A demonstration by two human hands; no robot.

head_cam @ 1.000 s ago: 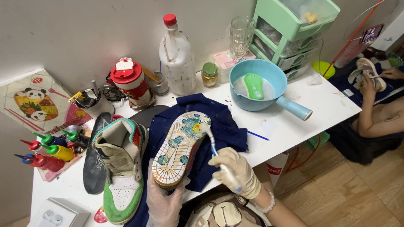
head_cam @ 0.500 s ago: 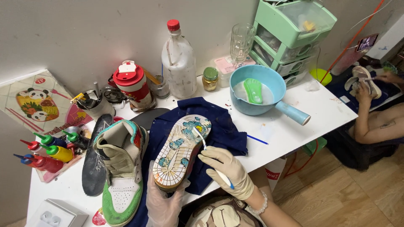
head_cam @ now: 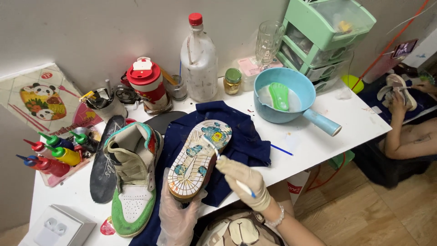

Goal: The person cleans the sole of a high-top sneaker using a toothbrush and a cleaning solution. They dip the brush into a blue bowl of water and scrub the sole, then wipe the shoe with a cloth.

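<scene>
Far left of the table: a small white box at the near corner, squeeze bottles of paint in a tray behind it, and a panda picture board leaning on the wall.

Next right: a black insole lies flat, touching a green, white and tan high-top sneaker that stands upright beside it. Behind these, a cup of tools and a red and white flask.

Centre: a dark blue cloth is spread over the table. Your left hand, in a clear plastic glove, grasps the heel end of a second sneaker, held sole up and tilted over the cloth; the sole is pale with blue and yellow patches.

Just right of that: your right hand, in a cream glove, is closed around a thin brush, its tip touching the sole near the middle.

Behind, by the wall: a clear plastic bottle with a red cap, a small jar and a drinking glass.

Right: a light blue bowl with a handle holds water and a green insole. Mint green drawers stand behind it.

Far right, off the table: another person's hand holds a shoe.
</scene>
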